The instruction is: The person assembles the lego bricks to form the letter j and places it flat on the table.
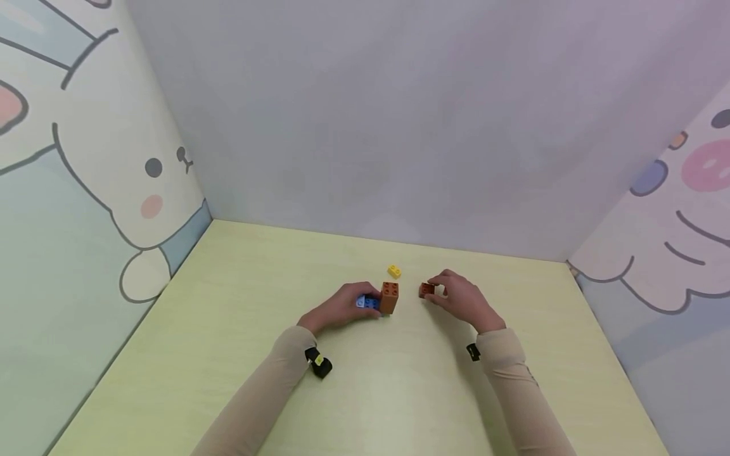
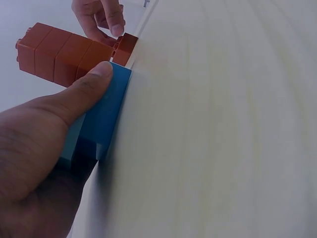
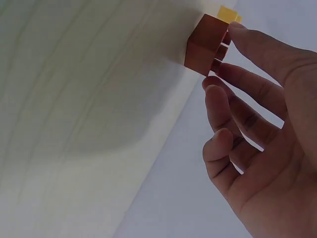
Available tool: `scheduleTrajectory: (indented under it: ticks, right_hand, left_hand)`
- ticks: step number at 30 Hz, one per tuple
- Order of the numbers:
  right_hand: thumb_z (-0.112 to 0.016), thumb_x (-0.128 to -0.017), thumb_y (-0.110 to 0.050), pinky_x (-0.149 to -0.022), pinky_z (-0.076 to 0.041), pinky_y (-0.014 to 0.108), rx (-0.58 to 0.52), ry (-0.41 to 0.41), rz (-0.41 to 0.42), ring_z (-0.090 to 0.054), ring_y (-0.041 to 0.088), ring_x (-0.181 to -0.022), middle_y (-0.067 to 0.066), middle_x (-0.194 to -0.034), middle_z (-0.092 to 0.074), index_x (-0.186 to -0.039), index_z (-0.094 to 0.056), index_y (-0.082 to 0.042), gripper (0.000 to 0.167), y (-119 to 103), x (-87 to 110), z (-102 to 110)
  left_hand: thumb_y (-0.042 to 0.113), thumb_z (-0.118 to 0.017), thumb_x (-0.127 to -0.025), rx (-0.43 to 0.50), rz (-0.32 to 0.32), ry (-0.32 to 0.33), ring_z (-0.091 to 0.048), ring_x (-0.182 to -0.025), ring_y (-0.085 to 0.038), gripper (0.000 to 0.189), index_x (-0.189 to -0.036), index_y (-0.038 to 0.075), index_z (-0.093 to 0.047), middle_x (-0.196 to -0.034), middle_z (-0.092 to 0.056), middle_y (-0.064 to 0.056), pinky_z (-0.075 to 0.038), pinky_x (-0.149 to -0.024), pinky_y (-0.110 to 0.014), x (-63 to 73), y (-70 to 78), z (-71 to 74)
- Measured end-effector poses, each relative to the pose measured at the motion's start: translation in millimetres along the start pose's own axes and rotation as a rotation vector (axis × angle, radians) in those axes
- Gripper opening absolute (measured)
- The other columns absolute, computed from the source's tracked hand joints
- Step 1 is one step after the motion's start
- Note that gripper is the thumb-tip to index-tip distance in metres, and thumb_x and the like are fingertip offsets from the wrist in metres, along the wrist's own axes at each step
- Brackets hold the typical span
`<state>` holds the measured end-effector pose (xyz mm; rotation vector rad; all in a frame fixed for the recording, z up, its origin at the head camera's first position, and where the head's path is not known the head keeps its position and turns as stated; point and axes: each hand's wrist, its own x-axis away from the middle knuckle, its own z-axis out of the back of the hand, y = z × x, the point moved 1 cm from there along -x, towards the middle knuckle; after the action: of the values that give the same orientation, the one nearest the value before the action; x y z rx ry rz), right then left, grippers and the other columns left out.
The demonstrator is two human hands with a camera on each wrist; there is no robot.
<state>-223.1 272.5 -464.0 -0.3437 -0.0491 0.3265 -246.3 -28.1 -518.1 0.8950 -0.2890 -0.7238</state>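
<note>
My left hand grips joined blue bricks, a darker and a lighter one, low against the table. Its thumb lies along their side. At their far end rises a tower of several orange-brown bricks, studs up. To the right, my right hand reaches down to a loose brown brick on the table, its studs facing the palm. Thumb and index finger pinch that brick's ends at stud level in the right wrist view; the other fingers curl loosely beside it.
A small yellow brick lies beyond the tower, between the two hands. The pale yellow table meets a plain grey back wall. Side walls with cartoon animals stand left and right.
</note>
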Motion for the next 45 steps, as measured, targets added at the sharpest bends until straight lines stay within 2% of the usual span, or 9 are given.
scheduleTrajectory:
  ticks: [10,21,30,40,45]
  right_hand:
    - [-0.074,-0.094,-0.030,-0.072,-0.054,0.038,0.029,-0.016,-0.034,-0.061,0.017,-0.086,0.008,-0.112,-0.068,-0.126,-0.070,-0.007,0.039,6,-4.9,-9]
    - [-0.074,-0.094,-0.033,-0.068,-0.051,0.033,0.025,-0.003,-0.021,-0.059,0.014,-0.082,0.005,-0.108,-0.069,-0.125,-0.071,-0.009,0.039,4,-4.7,-8]
    - [-0.074,-0.094,-0.034,-0.065,-0.047,0.027,-0.014,0.034,0.029,-0.060,0.015,-0.084,0.007,-0.110,-0.071,-0.125,-0.071,-0.011,0.039,-15,0.3,7]
    - [-0.074,-0.094,-0.036,-0.069,-0.048,0.026,-0.071,0.074,0.120,-0.062,0.019,-0.087,-0.001,-0.109,-0.069,-0.126,-0.071,-0.017,0.038,-42,2.4,23]
    - [-0.074,-0.094,-0.034,-0.070,-0.049,0.027,-0.089,0.101,0.159,-0.061,0.017,-0.086,-0.004,-0.110,-0.069,-0.126,-0.071,-0.017,0.036,-53,3.7,28]
  left_hand:
    - [0.031,-0.077,-0.093,-0.014,-0.004,0.000,-0.063,-0.116,-0.012,0.041,-0.130,0.017,-0.065,-0.127,-0.069,0.002,-0.051,-0.104,-0.035,-1.4,0.7,-0.8]
    - [0.031,-0.077,-0.092,-0.006,0.019,0.003,-0.063,-0.116,-0.012,0.042,-0.129,0.016,-0.065,-0.126,-0.069,0.002,-0.052,-0.104,-0.036,1.0,0.8,-1.7]
    - [0.030,-0.078,-0.091,-0.002,0.010,0.010,-0.063,-0.117,-0.014,0.042,-0.129,0.016,-0.066,-0.127,-0.069,0.001,-0.051,-0.106,-0.039,-0.2,1.4,-1.2]
    - [0.030,-0.077,-0.092,0.009,0.028,0.005,-0.063,-0.118,-0.015,0.042,-0.129,0.015,-0.066,-0.127,-0.069,0.000,-0.051,-0.106,-0.039,0.3,0.8,-1.4]
    - [0.032,-0.077,-0.093,0.011,0.027,0.000,-0.063,-0.116,-0.012,0.042,-0.130,0.016,-0.065,-0.127,-0.069,0.001,-0.051,-0.104,-0.037,0.6,0.8,-1.1]
